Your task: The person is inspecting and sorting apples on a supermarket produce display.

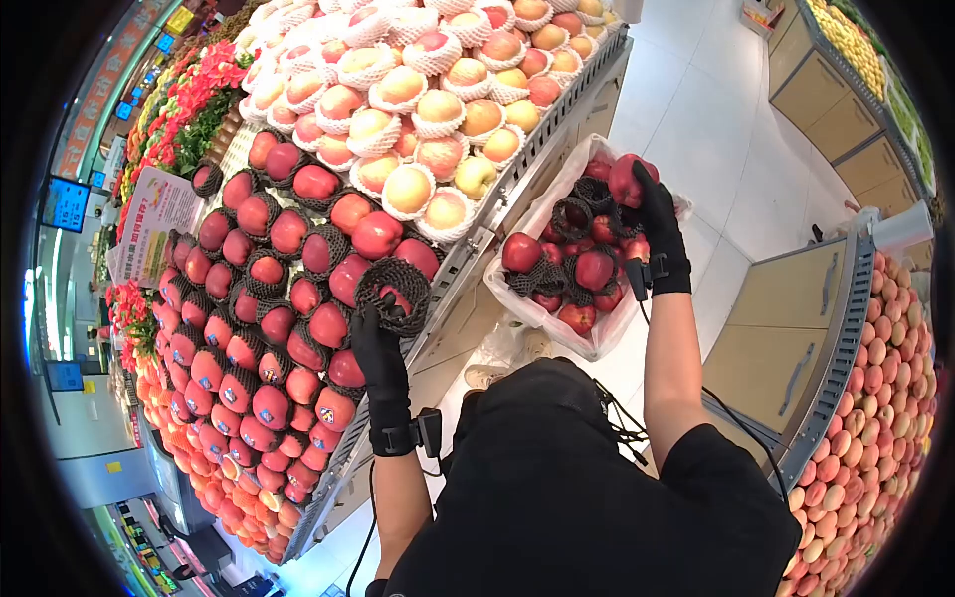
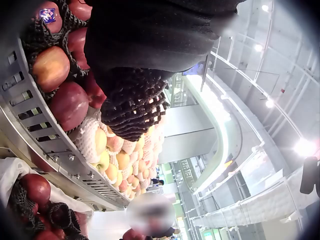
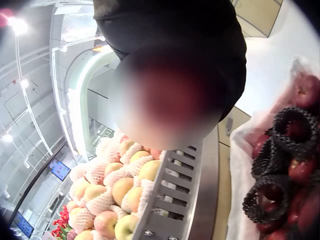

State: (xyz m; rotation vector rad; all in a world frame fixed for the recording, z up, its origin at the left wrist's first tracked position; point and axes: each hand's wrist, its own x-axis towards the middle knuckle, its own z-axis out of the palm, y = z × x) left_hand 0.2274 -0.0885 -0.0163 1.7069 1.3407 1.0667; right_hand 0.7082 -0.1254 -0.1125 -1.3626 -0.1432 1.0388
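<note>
My gloved left hand holds a black foam net sleeve at the near edge of the red apple display. Red shows through the sleeve's round opening; I cannot tell whether that apple sits inside it. In the left wrist view the ribbed foam net hangs just below the glove. My gloved right hand grips a bare red apple over the crate, which has a clear plastic liner. In the crate lie several red apples and loose black nets.
Red apples in black nets cover the sloped stand to the left. Beyond them sit paler apples in white nets. A slotted metal rail edges the stand. At right is another stand of peach-coloured fruit above cabinets.
</note>
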